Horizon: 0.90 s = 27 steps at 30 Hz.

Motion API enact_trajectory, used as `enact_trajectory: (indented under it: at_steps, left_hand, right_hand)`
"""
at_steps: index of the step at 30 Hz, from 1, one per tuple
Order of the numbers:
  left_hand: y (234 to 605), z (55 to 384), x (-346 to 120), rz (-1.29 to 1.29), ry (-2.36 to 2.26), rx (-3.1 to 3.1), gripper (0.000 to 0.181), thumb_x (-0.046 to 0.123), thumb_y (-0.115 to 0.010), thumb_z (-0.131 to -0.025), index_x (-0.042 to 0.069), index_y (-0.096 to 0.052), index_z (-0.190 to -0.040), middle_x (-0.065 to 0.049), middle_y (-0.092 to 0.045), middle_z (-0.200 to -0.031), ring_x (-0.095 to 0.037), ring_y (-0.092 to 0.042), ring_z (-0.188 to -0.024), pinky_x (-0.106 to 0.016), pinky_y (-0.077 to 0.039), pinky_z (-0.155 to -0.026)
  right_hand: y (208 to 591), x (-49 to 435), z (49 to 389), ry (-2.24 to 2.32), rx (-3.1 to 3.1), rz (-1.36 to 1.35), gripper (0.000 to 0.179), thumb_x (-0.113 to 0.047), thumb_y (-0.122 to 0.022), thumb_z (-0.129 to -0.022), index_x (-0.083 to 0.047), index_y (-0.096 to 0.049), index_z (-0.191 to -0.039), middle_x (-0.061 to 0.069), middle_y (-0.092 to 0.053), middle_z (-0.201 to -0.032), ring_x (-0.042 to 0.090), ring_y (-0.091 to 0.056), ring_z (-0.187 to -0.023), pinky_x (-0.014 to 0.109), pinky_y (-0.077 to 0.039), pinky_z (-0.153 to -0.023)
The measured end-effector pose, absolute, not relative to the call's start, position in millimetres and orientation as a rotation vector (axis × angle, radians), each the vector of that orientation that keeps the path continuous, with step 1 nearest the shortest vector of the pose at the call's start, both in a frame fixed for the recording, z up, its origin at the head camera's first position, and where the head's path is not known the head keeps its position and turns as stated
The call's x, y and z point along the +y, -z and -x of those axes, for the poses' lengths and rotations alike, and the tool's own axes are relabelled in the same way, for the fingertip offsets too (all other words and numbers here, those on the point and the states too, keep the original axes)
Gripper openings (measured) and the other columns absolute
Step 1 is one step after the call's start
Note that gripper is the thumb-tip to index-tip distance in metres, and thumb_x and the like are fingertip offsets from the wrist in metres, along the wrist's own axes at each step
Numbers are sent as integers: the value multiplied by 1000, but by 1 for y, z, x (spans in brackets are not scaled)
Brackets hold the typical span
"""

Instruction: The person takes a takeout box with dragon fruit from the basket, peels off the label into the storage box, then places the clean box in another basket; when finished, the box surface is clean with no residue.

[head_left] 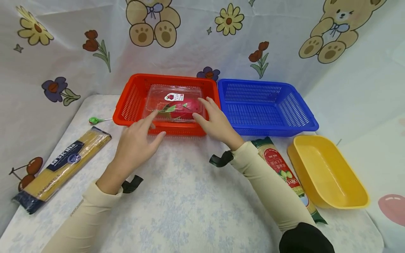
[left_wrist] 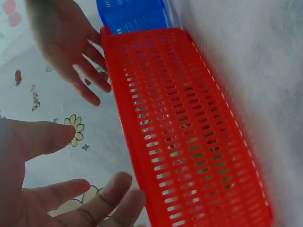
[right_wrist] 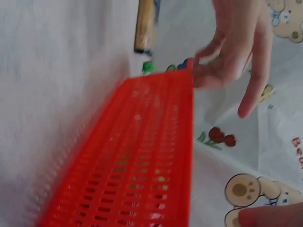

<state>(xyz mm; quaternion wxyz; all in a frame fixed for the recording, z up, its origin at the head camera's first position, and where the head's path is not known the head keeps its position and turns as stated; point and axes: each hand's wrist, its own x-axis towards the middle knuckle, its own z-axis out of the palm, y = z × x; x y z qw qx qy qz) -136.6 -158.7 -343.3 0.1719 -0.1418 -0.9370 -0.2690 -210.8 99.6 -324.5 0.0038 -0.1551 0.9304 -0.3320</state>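
A clear plastic clamshell box (head_left: 175, 92) with a white label lies in the red basket (head_left: 180, 130), and a pink-and-green dragon fruit (head_left: 183, 107) shows through its lid. My left hand (head_left: 134, 144) reaches over the front rim at the left, fingertips near the box's front left corner, thumb spread. At the box's right side is my right hand (head_left: 218, 124), its thumb and fingers apart and overlapping the box's edge in the head view. Neither hand grips anything. Both wrist views show the basket's slotted front wall (left_wrist: 175, 118) with the hands above its rim.
A blue basket (head_left: 262, 109) stands right of the red one, with a yellow tub (head_left: 332, 175) in front. A green-and-red packet (head_left: 281, 168) lies partly under the right forearm. On the left are a spaghetti pack (head_left: 66, 165) and a green lollipop (head_left: 95, 120).
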Motion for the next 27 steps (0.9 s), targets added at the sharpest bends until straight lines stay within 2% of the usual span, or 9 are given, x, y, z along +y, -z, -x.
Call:
enact_trajectory:
  at_steps: [3, 5, 11, 15, 18, 22, 27]
  left_hand:
    - [350, 143, -163, 369, 913, -2677, 62, 32, -70, -96, 13, -48, -151, -7, -65, -92, -23, -60, -73, -40, -49, -65]
    - [359, 149, -166, 313, 1038, -2657, 57, 32, -68, -98, 14, -49, -149, -5, -63, -85, -21, -57, -68, -35, -48, -59]
    - [390, 163, -175, 13, 1342, -2302, 36, 27, -62, -102, 11, -61, -134, -5, -54, -65, -17, -44, -55, -25, -36, -50]
    - [404, 168, -180, -130, 1500, -2030, 27, 22, -62, -102, 7, -64, -125, 2, -48, -56, -9, -40, -48, -22, -30, -46]
    - [409, 171, -185, -213, 1590, -1907, 28, 22, -62, -102, 6, -62, -125, 7, -46, -54, -6, -38, -45, -21, -29, -45]
    - [413, 176, -190, -330, 1660, -1808, 32, 25, -65, -101, 9, -58, -127, 6, -43, -57, -7, -36, -48, -21, -30, -48]
    - [415, 181, -193, -377, 1723, -1704, 33, 24, -70, -98, 14, -57, -126, 3, -56, -78, -8, -49, -67, -18, -39, -57]
  right_hand:
    - [327, 93, 229, 1049, 2943, 457, 65, -42, -57, -102, -17, -37, -158, 8, -34, -162, 28, -34, -147, 56, -35, -114]
    - [330, 89, 239, 1073, 2938, 443, 62, -38, -58, -102, -14, -39, -156, 8, -41, -156, 27, -42, -140, 52, -39, -112]
    - [339, 78, 263, 1232, 2789, 308, 66, -36, -61, -102, -13, -34, -158, 8, -43, -153, 25, -46, -134, 48, -43, -109]
    - [344, 74, 273, 1453, 2671, 101, 65, -32, -62, -102, -15, -34, -158, 6, -45, -150, 25, -47, -132, 48, -47, -105]
    - [347, 71, 279, 1609, 2579, -26, 63, -27, -63, -102, -15, -36, -157, 6, -47, -147, 25, -50, -126, 47, -50, -102]
    - [349, 69, 285, 1749, 2402, -141, 59, -24, -61, -102, -18, -36, -156, 8, -49, -141, 26, -53, -121, 48, -51, -100]
    - [350, 69, 289, 1836, 2252, -182, 51, -17, -59, -103, -20, -40, -150, 9, -49, -139, 29, -53, -122, 47, -51, -100]
